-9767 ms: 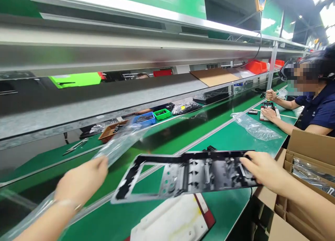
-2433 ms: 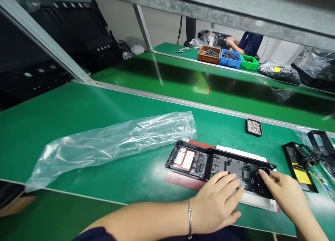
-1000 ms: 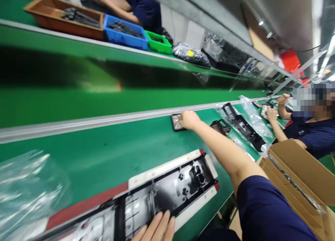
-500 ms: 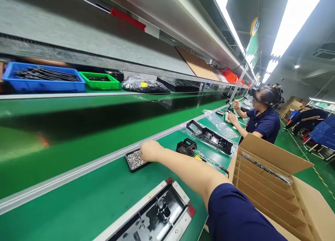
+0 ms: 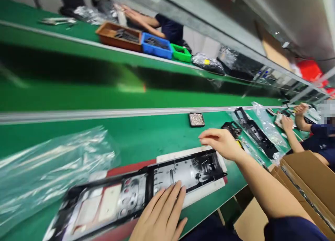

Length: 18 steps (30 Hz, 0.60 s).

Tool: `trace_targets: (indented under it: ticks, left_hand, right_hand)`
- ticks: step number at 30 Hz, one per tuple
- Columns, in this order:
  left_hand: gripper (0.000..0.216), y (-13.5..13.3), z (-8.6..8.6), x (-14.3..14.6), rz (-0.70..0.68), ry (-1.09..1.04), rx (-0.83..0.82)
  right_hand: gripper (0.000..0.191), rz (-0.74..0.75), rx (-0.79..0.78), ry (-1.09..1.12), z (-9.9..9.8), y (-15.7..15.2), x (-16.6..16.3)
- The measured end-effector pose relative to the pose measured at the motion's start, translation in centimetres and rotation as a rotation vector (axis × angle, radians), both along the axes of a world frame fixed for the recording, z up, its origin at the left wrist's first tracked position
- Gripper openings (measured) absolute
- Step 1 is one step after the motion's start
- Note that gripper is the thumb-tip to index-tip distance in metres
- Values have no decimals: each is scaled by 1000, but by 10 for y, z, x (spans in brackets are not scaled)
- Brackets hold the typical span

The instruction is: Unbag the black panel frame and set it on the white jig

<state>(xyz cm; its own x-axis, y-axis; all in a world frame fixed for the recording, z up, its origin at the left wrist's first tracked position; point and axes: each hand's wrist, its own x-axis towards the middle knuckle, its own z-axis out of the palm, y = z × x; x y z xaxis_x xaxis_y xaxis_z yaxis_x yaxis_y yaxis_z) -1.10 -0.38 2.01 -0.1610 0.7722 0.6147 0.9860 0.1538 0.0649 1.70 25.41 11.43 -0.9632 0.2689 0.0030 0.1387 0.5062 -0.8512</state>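
My left hand (image 5: 159, 216) lay flat, open, on black panel (image 5: 136, 192) | right hand (image 5: 220, 143) hovered above it, fingertips pinched; contents unclear.

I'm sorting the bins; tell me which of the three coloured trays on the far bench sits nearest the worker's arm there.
The brown tray, leftmost; the blue tray and green tray sit farther right.

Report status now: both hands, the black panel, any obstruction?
Left hand flat on black panel. Right hand pinched above its far end. Plastic bag beside, not blocking.
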Motion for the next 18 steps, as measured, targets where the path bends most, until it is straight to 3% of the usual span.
trace_targets:
  ticks: [2, 5, 8, 11, 13, 15, 18]
  left_hand:
    - [38, 1, 3, 8, 85, -82, -14]
    - [39, 1, -1, 15, 98, -141, -31]
    - [39, -2, -4, 18, 87, -176, -37]
    - [39, -3, -3, 17, 79, -196, -59]
    - [39, -3, -1, 17, 78, -193, -73]
    - [39, -2, 1, 17, 75, -185, -81]
    - [40, -2, 2, 18, 70, -179, -105]
  right_hand:
    - [24, 33, -153, 58, 1, -9, 30]
    - [24, 3, -376, 127, -1, -23, 58]
    - [6, 36, -553, 213, -6, -35, 66]
    - [19, 121, -612, 249, -8, -41, 65]
    - [22, 147, -587, 232, -8, -41, 65]
    - [20, 143, -459, 199, -9, -39, 64]
    - [12, 135, 6, 176, -14, -34, 59]
